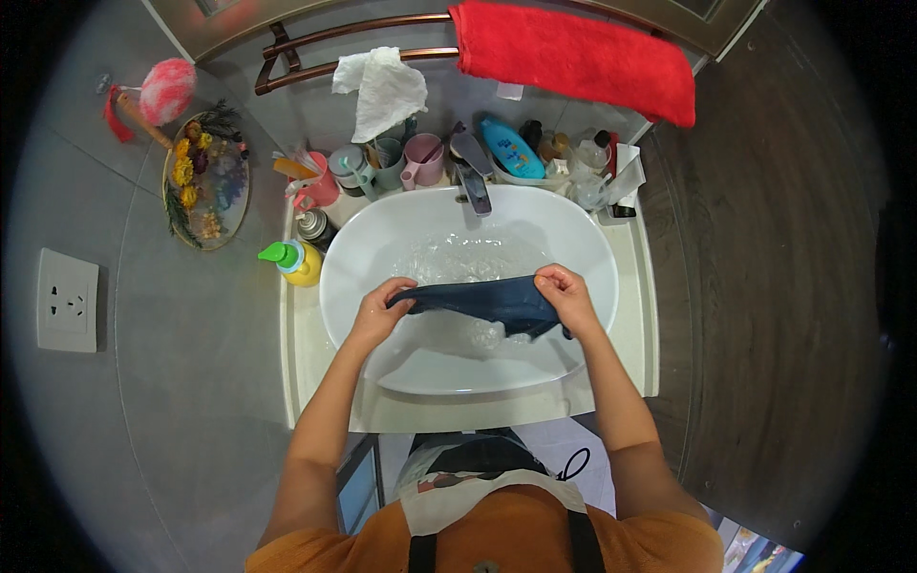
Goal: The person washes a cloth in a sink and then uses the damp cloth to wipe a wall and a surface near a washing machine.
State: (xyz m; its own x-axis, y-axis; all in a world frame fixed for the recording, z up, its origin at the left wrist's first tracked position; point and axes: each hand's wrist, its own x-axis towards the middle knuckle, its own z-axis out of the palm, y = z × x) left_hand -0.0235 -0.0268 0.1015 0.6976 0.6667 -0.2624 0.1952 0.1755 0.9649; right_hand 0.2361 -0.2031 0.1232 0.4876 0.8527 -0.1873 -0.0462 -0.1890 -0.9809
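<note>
A dark blue piece of cloth [487, 299] is stretched between my two hands above a white oval washbasin [437, 369]. My left hand [381, 308] pinches one end between thumb and fingers, and my right hand [566, 292] grips the top edge near the other end. The lower edge of the cloth hangs down on the right side, wavy and bunched. Rippling water [466, 254] with bubbles lies in the basin behind and below it. At the basin's back rim stands a dark faucet [475, 192].
Behind the basin stand pink cups [424, 159], a blue bottle [512, 147] and several toiletries. A yellow pump bottle [304, 265] is at the left. A red towel [573, 61] and a white cloth [383, 93] hang from the towel rail [365, 27].
</note>
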